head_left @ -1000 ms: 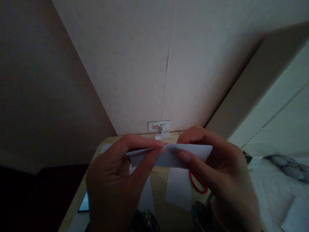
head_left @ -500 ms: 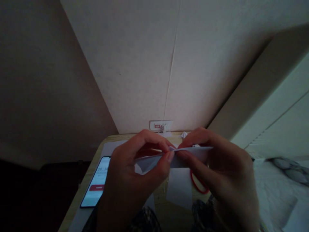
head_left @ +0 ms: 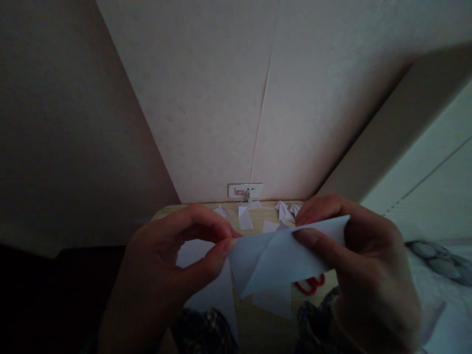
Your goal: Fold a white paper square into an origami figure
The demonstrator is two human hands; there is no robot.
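- Folded white paper (head_left: 289,253), held up in the air between the two hands, above the tabletop (head_left: 244,309) and in front of a pale wall. A diagonal edge crosses its left part, and its right end comes to a corner.
- The left hand (head_left: 158,275) pinches the paper's left end between thumb and finger.
- The right hand (head_left: 368,265) grips the right part, thumb on the near face and fingers mostly hidden behind.
- The step in hand looks like shaping or checking a fold (a judgement, as a still moment cannot show movement). Pressing the diagonal crease flat would call for lined-up edges, one hand steadying the paper and the other running along the fold.
- Below and behind, flat on the tabletop, lie a larger white sheet (head_left: 212,290) and a smaller white sheet (head_left: 276,302), partly covered by the hands or paper; a red loop (head_left: 313,283), perhaps a scissors handle, is near the right hand. Small folded paper pieces (head_left: 282,211) sit by the wall.
- No brand, label or writing can be read; the reddish mark on the wall socket (head_left: 239,192) is too small to make out.
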